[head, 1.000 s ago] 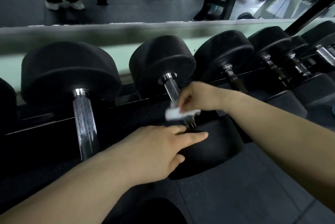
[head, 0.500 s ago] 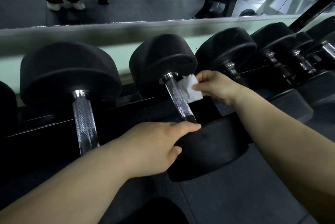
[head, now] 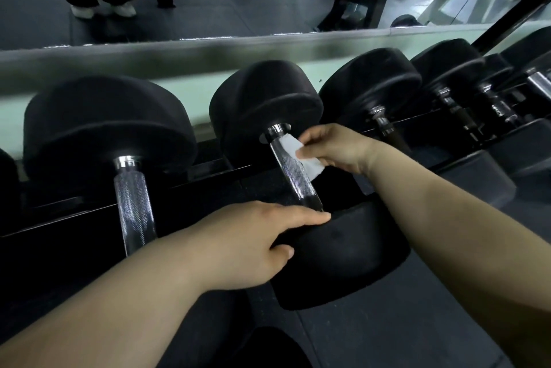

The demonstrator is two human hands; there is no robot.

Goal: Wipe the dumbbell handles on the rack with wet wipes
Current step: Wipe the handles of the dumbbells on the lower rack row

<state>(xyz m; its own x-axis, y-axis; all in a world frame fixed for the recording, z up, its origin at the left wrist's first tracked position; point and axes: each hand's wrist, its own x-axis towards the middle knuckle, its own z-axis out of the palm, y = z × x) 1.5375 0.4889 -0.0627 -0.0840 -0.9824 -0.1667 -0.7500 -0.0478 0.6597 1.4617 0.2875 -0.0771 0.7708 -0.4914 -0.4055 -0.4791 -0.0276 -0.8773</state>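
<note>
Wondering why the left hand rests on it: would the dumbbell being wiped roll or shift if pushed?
Likely heavy and slow to shift: its near head is bulky beside the handle. The heads look round, so it may turn in place under the wet wipe; the left hand resting on that head probably checks this.

A black rack [head: 208, 169] carries a row of round-headed black dumbbells lying side by side, the left dumbbell [head: 107, 129], the middle dumbbell [head: 268, 99] and the right dumbbell [head: 369, 87] among them, their knurled chrome handles [head: 134, 206] running front to back.
</note>
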